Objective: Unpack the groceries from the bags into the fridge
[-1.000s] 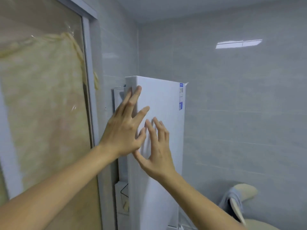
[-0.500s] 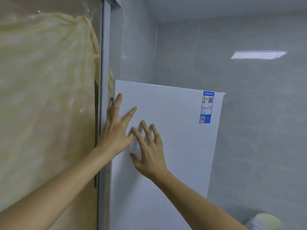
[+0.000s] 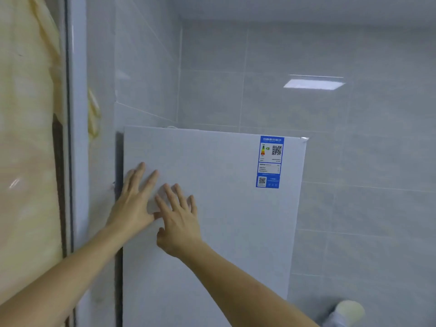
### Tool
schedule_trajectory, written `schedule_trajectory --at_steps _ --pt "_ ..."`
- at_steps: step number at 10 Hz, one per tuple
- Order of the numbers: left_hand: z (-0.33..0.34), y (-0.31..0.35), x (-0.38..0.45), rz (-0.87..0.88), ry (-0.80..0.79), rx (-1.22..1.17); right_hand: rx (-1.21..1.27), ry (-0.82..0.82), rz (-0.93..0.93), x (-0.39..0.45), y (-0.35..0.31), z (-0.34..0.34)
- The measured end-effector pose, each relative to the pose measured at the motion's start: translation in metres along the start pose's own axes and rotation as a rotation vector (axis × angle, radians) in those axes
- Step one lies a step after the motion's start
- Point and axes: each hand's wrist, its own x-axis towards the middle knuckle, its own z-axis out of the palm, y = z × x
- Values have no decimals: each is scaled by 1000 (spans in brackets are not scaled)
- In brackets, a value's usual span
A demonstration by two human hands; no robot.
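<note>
The white fridge door [image 3: 224, 208] faces me, closed against the fridge body, with a blue energy label [image 3: 269, 161] at its upper right. My left hand [image 3: 133, 199] lies flat on the door near its left edge, fingers spread. Just to its right, my right hand [image 3: 178, 220] presses on the door with straight, splayed fingers. Neither hand holds anything. No grocery bags are in view.
A glass door with a pale frame [image 3: 75, 138] and yellow plastic sheeting [image 3: 26, 138] stands close on the left. Grey tiled walls [image 3: 354, 185] surround the fridge. A cream rounded object [image 3: 349, 310] shows at the lower right.
The fridge door has swung from edge-on and ajar to flat and closed under both hands. My left hand slid inward from the door's edge onto its face.
</note>
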Motion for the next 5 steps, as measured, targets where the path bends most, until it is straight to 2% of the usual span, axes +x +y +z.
schedule_trajectory --at_steps 3,4,5 --pt "36 -11 11 16 66 39 -52 -84 23 13 8 15" --pt "34 -8 11 18 44 58 -11 -121 5 10 9 4" --pt "28 -13 13 7 -3 77 131 -103 -27 8 14 -15"
